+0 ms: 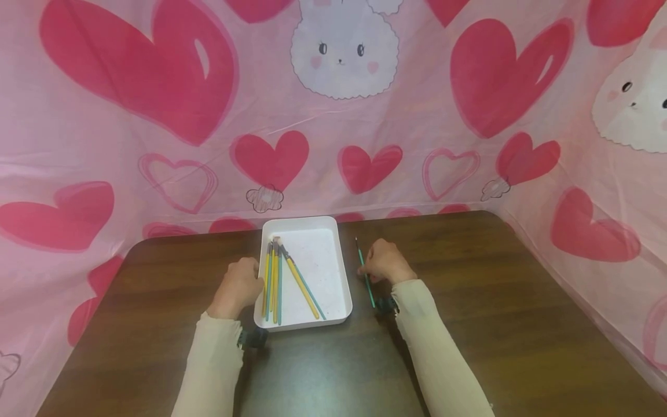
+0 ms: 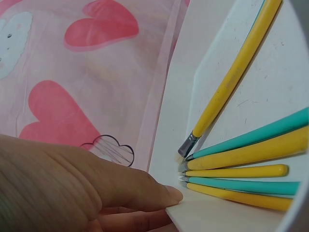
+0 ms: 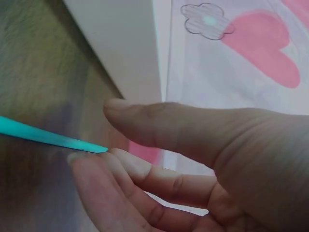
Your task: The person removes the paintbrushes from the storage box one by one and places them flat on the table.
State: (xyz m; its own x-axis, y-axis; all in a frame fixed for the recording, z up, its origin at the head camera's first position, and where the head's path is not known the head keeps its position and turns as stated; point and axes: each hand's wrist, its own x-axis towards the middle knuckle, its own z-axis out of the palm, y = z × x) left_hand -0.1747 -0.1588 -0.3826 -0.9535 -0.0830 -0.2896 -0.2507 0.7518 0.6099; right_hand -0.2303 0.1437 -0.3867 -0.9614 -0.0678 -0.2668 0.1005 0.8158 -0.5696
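In the head view a white tray (image 1: 341,278) holds several yellow and green paintbrushes (image 1: 275,284). My left hand (image 1: 237,286) grips the tray's left side; in the left wrist view its thumb (image 2: 166,194) presses on the rim, the other fingers largely hidden below. To the right of the tray is a single green paintbrush (image 1: 366,275), its bristle end pointing away from me. Beside that brush is my right hand (image 1: 387,260). The right wrist view has its thumb (image 3: 140,123) apart from the bent fingers, whose tips meet the green handle (image 3: 43,135) and hide its far part.
A brown wooden table (image 1: 312,370) lies under everything. Behind it and along its sides hangs a pink sheet (image 1: 323,124) printed with hearts and rabbit faces. Dark wrist devices (image 1: 253,337) sit below both hands.
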